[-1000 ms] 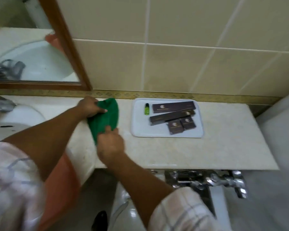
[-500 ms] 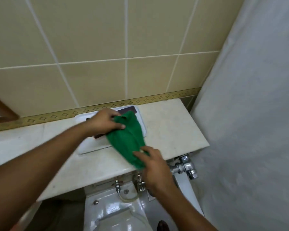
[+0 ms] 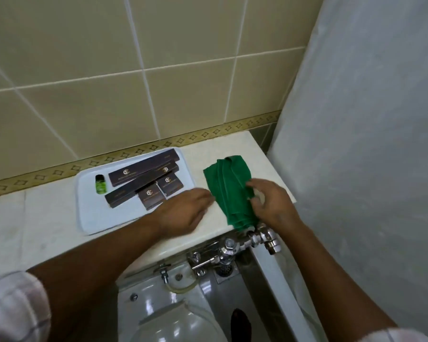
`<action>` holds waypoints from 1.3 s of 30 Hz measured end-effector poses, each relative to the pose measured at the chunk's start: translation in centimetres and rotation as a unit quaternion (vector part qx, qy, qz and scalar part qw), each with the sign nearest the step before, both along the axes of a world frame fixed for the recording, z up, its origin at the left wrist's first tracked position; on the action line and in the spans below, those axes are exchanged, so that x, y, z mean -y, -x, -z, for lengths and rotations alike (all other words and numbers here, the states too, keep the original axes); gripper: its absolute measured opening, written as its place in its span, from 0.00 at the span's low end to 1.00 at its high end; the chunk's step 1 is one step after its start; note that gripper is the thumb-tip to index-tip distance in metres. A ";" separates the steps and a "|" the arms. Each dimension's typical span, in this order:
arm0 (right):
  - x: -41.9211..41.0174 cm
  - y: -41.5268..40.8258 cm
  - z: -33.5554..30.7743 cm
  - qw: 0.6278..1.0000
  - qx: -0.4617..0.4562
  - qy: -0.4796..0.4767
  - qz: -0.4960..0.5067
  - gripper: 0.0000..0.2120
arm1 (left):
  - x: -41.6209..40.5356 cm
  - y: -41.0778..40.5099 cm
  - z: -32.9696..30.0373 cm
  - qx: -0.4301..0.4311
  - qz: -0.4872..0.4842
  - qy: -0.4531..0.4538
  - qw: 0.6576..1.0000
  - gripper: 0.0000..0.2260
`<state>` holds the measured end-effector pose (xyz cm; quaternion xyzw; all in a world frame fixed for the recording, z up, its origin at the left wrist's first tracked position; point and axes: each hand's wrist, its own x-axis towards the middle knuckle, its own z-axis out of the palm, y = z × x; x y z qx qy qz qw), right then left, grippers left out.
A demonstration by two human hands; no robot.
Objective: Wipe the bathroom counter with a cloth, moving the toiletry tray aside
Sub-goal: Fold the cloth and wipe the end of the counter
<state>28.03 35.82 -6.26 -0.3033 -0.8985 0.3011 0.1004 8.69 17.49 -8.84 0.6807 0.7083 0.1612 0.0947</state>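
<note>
A green cloth (image 3: pixel 229 187) lies bunched on the right end of the cream counter (image 3: pixel 35 223), its lower end hanging over the front edge. My right hand (image 3: pixel 272 202) hovers over the cloth's right side with fingers spread, touching or nearly touching it. My left hand (image 3: pixel 185 211) is flat and blurred just left of the cloth, at the front right corner of the white toiletry tray (image 3: pixel 89 218). The tray holds several dark brown boxes (image 3: pixel 143 170) and a small green bottle (image 3: pixel 100 185).
A tiled wall with a patterned border runs behind the counter. A white shower curtain (image 3: pixel 368 144) hangs at the right end. Below the front edge are a chrome flush valve (image 3: pixel 247 240) and a toilet (image 3: pixel 168 309).
The cloth was held in both hands above the tray; now it lies on the counter right of the tray. My left hand has let go and drawn back toward the tray's corner.
</note>
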 end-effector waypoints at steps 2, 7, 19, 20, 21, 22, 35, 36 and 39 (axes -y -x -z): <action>0.1 3.6 0.9 0.999 0.020 -0.039 -0.005 0.22 | 1.5 0.3 1.3 -0.044 0.037 -0.003 0.998 0.18; 2.0 8.5 5.0 0.974 0.157 -0.144 -0.079 0.27 | 3.5 -0.7 2.4 -0.041 0.091 -0.027 0.995 0.19; 0.3 17.0 5.9 0.969 0.158 -0.163 -0.103 0.26 | 2.9 -0.1 3.4 0.000 0.078 -0.053 0.996 0.18; -0.7 16.5 6.0 0.968 0.155 -0.165 -0.105 0.26 | 2.8 -0.1 3.4 -0.003 0.075 -0.057 0.996 0.18; -2.1 15.8 5.9 0.969 0.155 -0.165 -0.101 0.26 | 2.8 -0.1 3.3 -0.003 0.072 -0.062 0.995 0.18; -3.7 15.0 5.8 0.971 0.156 -0.161 -0.083 0.26 | 2.8 -0.1 3.3 -0.003 0.072 -0.064 0.995 0.18; -7.4 7.0 5.7 0.977 0.154 -0.143 -0.032 0.24 | 3.1 -0.6 3.0 0.001 0.060 -0.056 0.997 0.18; -6.6 5.5 5.7 0.979 0.150 -0.137 -0.030 0.24 | 3.1 -0.6 3.0 0.004 0.060 -0.056 0.997 0.18; -3.3 2.5 5.6 0.979 0.157 -0.127 -0.016 0.26 | 3.1 -0.7 3.0 0.007 0.054 -0.062 0.997 0.17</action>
